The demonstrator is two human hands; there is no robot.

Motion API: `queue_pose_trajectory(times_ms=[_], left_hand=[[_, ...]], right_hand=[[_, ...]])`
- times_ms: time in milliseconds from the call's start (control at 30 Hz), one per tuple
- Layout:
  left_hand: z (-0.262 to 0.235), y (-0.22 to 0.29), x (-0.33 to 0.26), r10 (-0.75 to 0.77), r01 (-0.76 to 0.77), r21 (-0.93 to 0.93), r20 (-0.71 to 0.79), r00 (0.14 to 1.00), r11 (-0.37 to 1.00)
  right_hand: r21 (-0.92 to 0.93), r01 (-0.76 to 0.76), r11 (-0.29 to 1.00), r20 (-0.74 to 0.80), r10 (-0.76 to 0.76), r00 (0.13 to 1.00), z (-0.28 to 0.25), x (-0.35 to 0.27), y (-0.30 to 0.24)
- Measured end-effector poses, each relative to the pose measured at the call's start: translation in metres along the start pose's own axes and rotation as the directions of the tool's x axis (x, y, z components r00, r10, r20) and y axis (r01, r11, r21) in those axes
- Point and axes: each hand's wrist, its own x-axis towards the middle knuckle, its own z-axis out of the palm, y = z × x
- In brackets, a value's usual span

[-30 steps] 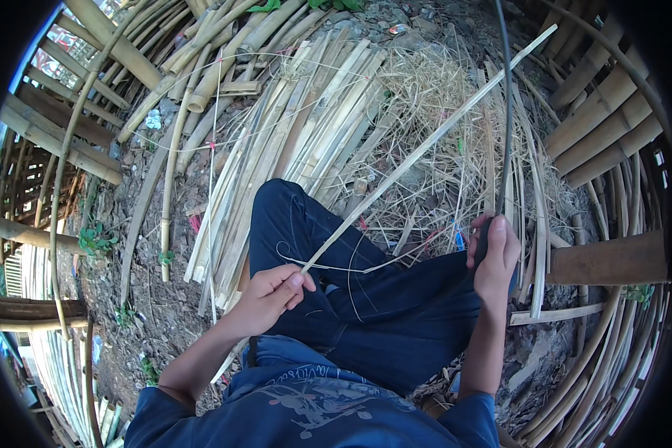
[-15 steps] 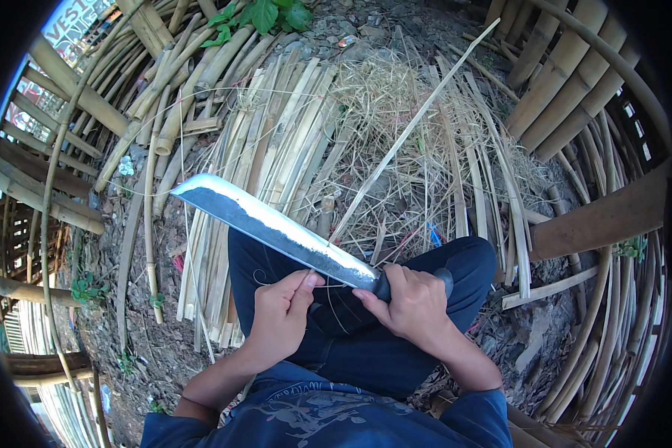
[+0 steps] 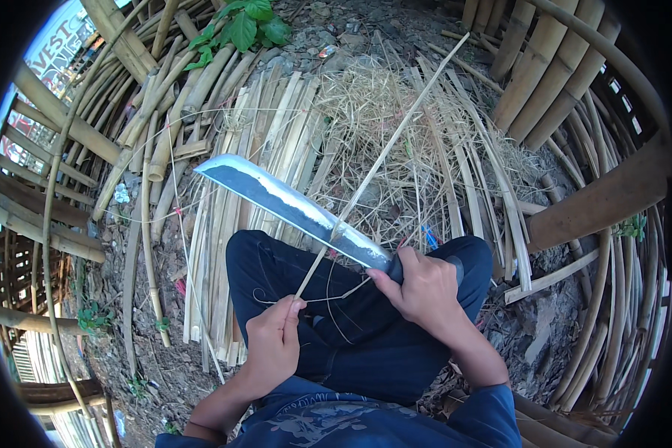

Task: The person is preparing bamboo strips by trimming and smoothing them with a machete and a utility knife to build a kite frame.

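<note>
My right hand (image 3: pixel 428 290) is wrapped round the dark handle of a machete (image 3: pixel 276 201), whose broad blade points to the far left above my lap. Between thumb and fingers, my left hand (image 3: pixel 274 336) pinches the near end of a long, thin bamboo strip (image 3: pixel 396 142). From there the strip slants up to the far right and crosses the blade around its middle. A brownish patch shows on the steel at that crossing; whether the edge bites into the bamboo I cannot tell. Thin curled slivers (image 3: pixel 331 313) hang over my dark trousers, close to the left hand.
Split bamboo slats (image 3: pixel 265 142) lie in a row beyond my knees, with a heap of pale shavings (image 3: pixel 373 119) beside them. Bamboo poles (image 3: pixel 67 123) stand and lean at the left, and a thick pole (image 3: pixel 597 209) juts in from the right. A leafy plant (image 3: pixel 243 26) grows at the far side.
My left hand has moved slightly down and left, away from the blade. A length of the strip now shows between blade and hand. The machete sits a little farther right.
</note>
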Motion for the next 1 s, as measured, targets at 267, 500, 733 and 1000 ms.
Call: queue_pose_trajectory(times_ms=[267, 500, 733, 1000], left_hand=[[0.005, -0.012, -0.003, 0.039, -0.039, 0.001, -0.064, 0.997, 0.999], [0.004, -0.027, 0.011, -0.293, 0.473, -0.636, 0.373, 0.88, 0.61], [-0.003, -0.04, 0.014, -0.221, 0.705, -0.647, 0.672, 0.707, 0.291], [-0.006, -0.026, 0.01, -0.269, 0.666, -0.63, 0.614, 0.742, 0.4]], right_hand=[[-0.011, 0.171, 0.985, -0.031, -0.171, 0.985, 0.008, -0.003, -0.014], [-0.013, 0.211, 0.977, -0.002, -0.211, 0.977, 0.009, -0.009, -0.018], [-0.01, 0.142, 0.99, -0.054, -0.142, 0.988, 0.013, -0.01, -0.018], [0.024, 0.161, 0.987, -0.077, -0.159, 0.984, 0.008, 0.001, -0.009]])
